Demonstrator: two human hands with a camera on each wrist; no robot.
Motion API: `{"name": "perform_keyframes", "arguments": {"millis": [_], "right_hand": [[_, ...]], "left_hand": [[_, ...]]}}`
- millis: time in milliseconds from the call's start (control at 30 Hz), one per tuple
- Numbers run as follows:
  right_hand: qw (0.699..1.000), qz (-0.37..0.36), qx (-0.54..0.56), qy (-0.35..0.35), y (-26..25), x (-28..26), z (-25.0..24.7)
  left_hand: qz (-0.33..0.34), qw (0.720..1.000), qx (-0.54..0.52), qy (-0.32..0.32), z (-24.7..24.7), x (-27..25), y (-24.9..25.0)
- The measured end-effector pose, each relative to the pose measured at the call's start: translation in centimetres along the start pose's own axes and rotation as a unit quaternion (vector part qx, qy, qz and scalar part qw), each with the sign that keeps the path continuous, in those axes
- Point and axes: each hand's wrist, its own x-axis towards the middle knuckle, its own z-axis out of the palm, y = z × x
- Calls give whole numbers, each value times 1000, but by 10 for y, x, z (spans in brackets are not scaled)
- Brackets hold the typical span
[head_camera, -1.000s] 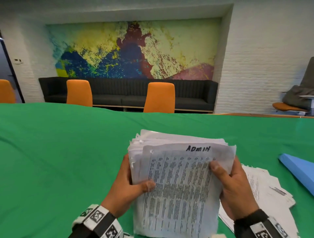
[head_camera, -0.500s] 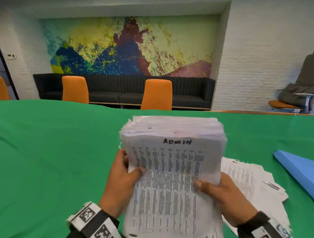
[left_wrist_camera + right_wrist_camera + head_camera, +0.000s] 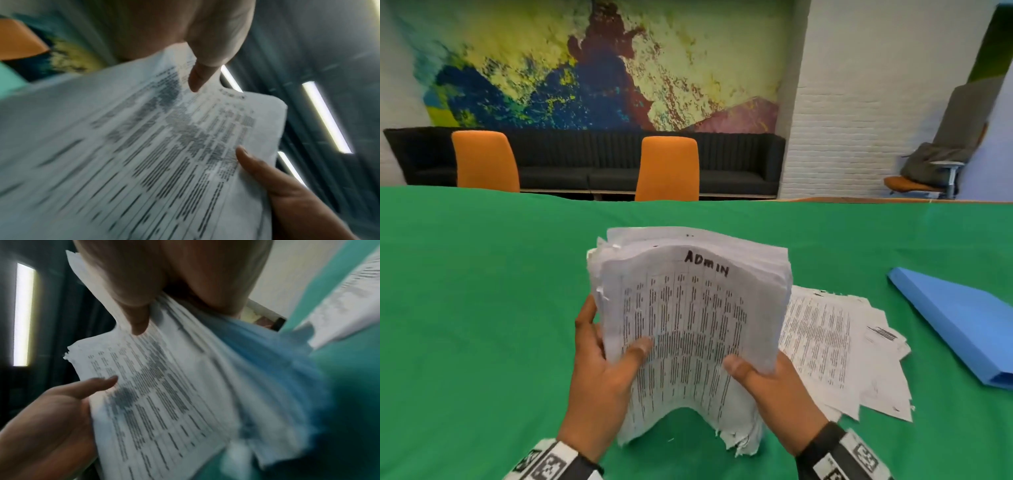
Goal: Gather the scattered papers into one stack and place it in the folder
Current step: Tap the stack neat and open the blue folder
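Note:
A thick stack of printed papers (image 3: 688, 325), its top sheet marked "ADMIN", stands almost upright on the green table (image 3: 476, 308) in front of me. My left hand (image 3: 602, 370) grips its left edge with the thumb across the front sheet. My right hand (image 3: 767, 383) grips the lower right edge, thumb on the front. The stack bows, and its bottom edge is ragged. In the left wrist view the stack (image 3: 144, 154) fills the frame; in the right wrist view the stack (image 3: 164, 394) is blurred. A blue folder (image 3: 959, 322) lies shut at the right.
A loose pile of more printed sheets (image 3: 839, 349) lies fanned on the table just right of the held stack, between it and the folder. Two orange chairs (image 3: 667, 168) and a dark sofa (image 3: 739, 161) stand beyond the table's far edge.
The stack has tipped more upright and now bows in the middle. My right hand slid from the stack's upper right side down to its lower right edge. My head has come closer.

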Motion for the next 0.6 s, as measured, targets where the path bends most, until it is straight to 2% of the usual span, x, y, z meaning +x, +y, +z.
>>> {"name": "perform_keyframes", "arguments": {"millis": [67,233,300,433,533,600], "right_hand": [[1000,-4,29,5,4,4,-5],[993,-42,-113,-1,-9,3,-17],[992,-49,-120,0,-10,4,-30],[996,45,70,14,5,-11,-67],[974,126,170,77,24,-37,-114],[957,168,197,134,39,-57,-150]], "left_hand": [[-26,1000,-2,-16,-4,-1,-9],[-39,990,104,-91,-7,7,3],[-52,985,120,-115,-3,14,16],[-128,961,105,-222,19,24,31],[-163,925,127,-319,40,36,35],[-152,906,170,-357,54,50,33]]}}
